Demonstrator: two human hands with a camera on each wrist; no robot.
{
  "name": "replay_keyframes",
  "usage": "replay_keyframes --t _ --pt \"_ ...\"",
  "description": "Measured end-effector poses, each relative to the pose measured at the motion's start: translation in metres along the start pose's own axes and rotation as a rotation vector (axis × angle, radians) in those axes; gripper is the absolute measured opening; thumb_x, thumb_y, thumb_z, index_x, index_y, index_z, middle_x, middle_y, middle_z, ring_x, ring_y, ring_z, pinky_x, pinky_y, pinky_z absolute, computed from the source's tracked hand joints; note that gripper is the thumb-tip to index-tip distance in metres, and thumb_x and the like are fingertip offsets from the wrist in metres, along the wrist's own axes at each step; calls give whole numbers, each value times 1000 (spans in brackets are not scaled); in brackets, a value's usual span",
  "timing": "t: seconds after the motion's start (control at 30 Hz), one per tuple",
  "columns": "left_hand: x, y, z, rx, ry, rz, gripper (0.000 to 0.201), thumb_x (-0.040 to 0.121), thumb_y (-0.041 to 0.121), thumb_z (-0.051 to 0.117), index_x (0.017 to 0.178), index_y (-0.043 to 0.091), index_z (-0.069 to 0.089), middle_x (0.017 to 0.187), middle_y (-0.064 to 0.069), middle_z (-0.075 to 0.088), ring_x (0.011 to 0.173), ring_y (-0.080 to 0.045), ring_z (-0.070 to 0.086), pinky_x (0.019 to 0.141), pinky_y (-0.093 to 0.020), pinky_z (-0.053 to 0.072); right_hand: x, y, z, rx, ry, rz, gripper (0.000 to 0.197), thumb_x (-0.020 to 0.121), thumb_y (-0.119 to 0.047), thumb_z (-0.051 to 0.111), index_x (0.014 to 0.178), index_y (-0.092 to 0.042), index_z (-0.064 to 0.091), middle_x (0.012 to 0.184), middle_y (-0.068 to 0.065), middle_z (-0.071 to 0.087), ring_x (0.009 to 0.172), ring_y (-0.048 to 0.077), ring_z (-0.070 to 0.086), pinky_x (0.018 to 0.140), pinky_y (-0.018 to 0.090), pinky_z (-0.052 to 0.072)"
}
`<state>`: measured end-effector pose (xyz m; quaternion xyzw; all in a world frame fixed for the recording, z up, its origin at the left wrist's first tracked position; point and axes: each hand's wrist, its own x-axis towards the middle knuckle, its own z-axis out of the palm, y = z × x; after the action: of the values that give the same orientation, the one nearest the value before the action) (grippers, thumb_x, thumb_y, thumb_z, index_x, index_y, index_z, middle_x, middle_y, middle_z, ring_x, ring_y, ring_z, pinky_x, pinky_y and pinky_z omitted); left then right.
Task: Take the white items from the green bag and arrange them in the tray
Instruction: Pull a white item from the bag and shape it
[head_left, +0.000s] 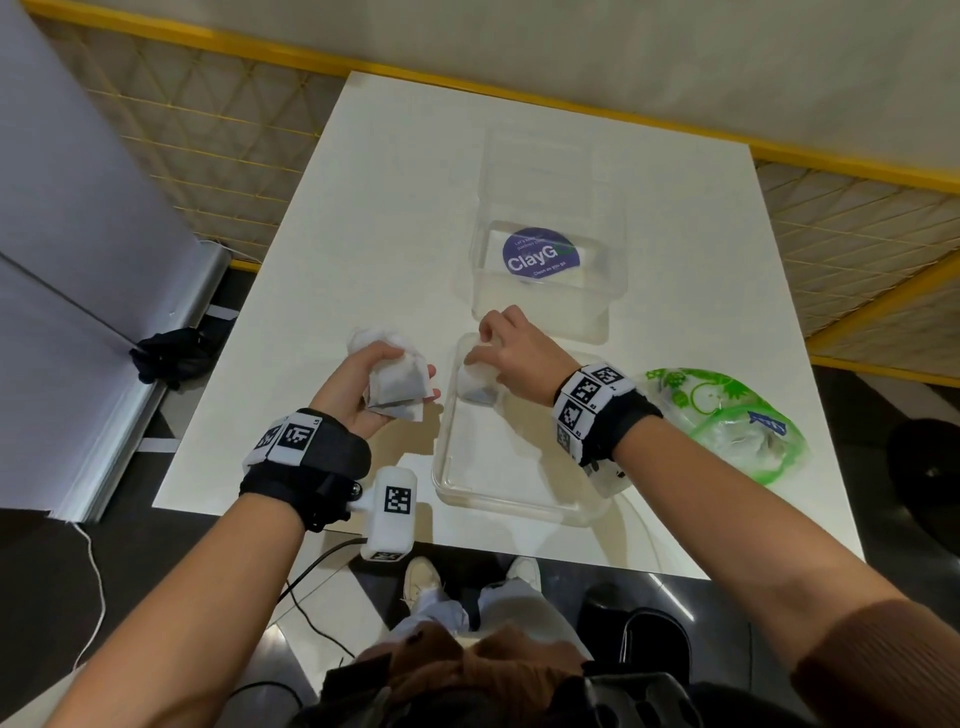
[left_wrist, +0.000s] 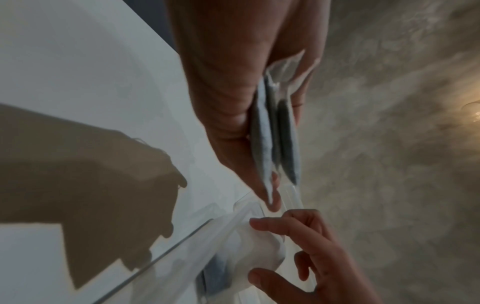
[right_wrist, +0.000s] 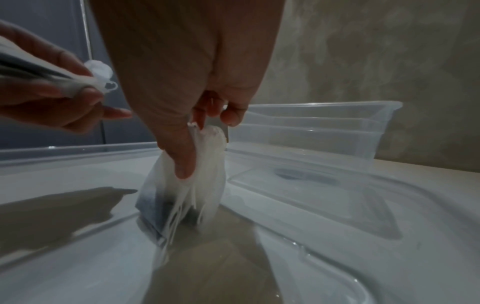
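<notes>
My left hand (head_left: 374, 387) grips a stack of white sachets (head_left: 397, 387) with dark filling, just left of the clear tray (head_left: 498, 493); the left wrist view shows the sachets (left_wrist: 275, 131) edge-on between thumb and fingers. My right hand (head_left: 506, 345) pinches the top of one white sachet (head_left: 478, 387) and holds it upright, its lower end on the tray floor in the far left corner. The right wrist view shows that sachet (right_wrist: 182, 185) hanging from my fingertips (right_wrist: 205, 115) into the tray (right_wrist: 337, 236). The green bag (head_left: 727, 423) lies right of the tray with some white contents inside.
A clear tub (head_left: 545, 275) with a purple ClayG sticker stands just behind the tray. The white table (head_left: 395, 182) ends close to my body. A grey panel (head_left: 67, 260) and a dark bundle (head_left: 171, 353) are off the table's left side.
</notes>
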<state>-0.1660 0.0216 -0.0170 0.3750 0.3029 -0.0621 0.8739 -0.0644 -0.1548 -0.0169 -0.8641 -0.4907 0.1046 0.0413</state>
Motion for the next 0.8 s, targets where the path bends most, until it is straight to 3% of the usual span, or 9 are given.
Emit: replay_keyframes --t 0.1,0.17,0.27,0.4,0.47,0.63,0.73,0.8 --pt "-1 0 2 43 14 -24 20 89 13 52 108 10 50 97 -15 58 84 -26 63 54 -34 55 -1 3 -2 22 17 25 57 51 14 77 104 -3 66 100 27 56 92 45 51 65 46 51" --pt "0 1 2 8 -1 -44 24 88 14 53 111 11 49 97 -15 59 87 -29 63 57 -39 56 -3 3 -8 40 31 48 61 61 11 74 117 -6 60 109 24 52 102 42 47 75 45 47" --pt "0 3 2 -48 -40 -59 24 87 14 51 110 13 47 90 -13 62 88 -33 62 67 -48 56 -7 6 -12 47 -18 127 67 76 1 68 136 -14 42 123 16 43 113 31 37 86 31 37" --pt "-2 3 6 -32 -48 -57 14 88 12 49 101 15 49 86 -13 63 89 -34 60 73 -53 53 -10 6 -13 192 -20 266 74 77 -6 70 140 -13 32 125 14 40 115 28 37 94 30 34" --pt "-3 3 7 -27 -49 -62 12 88 11 48 99 15 49 87 -13 63 91 -34 60 76 -53 52 -13 7 -13 355 -3 425 76 75 -11 74 138 -10 33 126 15 41 117 28 42 97 31 36" --pt "-2 1 6 4 -32 -72 14 88 11 49 101 13 51 89 -12 62 94 -32 59 72 -47 55 -19 6 -6 666 -45 756 66 76 -13 73 130 -3 36 117 16 53 109 28 53 83 27 40" --pt "-3 0 8 28 -19 -78 14 87 11 49 101 11 52 91 -11 62 93 -30 60 66 -42 57 -15 1 -6 769 106 794 50 79 -3 64 122 -2 38 98 11 51 89 22 51 67 24 41" --pt "-4 -1 8 24 -22 -74 13 87 11 49 100 12 52 90 -12 62 90 -30 60 66 -44 57 -13 -1 -7 775 100 764 42 78 1 62 111 -6 37 93 10 48 83 22 48 65 26 40"
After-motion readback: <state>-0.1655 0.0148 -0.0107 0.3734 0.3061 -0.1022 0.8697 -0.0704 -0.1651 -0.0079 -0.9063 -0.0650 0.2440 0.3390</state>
